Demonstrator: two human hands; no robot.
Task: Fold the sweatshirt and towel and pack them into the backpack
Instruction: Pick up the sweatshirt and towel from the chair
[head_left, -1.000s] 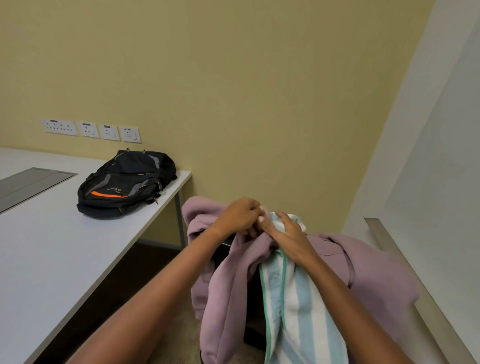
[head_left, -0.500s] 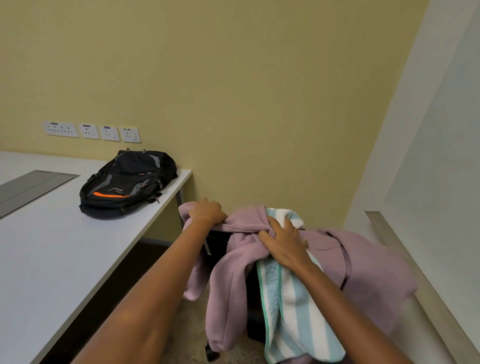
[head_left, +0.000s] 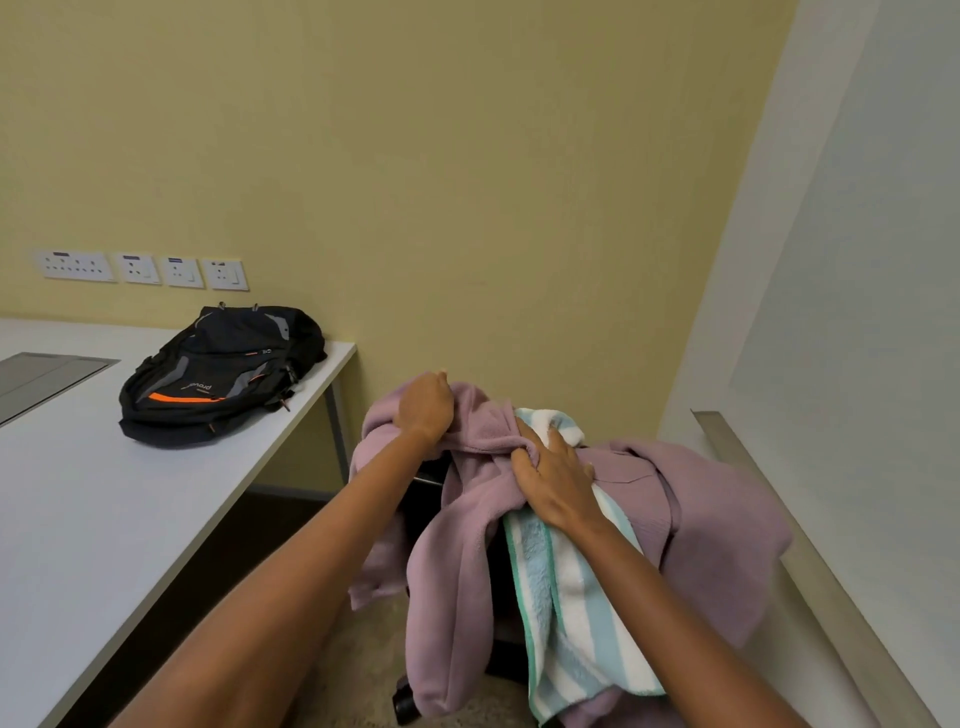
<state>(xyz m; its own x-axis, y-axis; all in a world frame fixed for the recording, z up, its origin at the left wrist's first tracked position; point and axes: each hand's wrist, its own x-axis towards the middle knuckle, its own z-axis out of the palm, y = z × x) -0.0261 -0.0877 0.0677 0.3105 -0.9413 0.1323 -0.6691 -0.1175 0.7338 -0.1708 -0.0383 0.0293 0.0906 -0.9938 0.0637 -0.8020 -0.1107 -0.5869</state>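
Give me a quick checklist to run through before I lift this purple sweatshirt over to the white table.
1. Left hand grips the lilac fleece sweatshirt: ok.
2. Right hand grips a fold of the sweatshirt: ok.
3. Striped teal-and-white terry towel clear of the sweatshirt: not ok. It is draped over the sweatshirt, under the right hand.
4. Bare room on the white table for folding: ok.
5. Black backpack with orange stripe open for packing: cannot tell.
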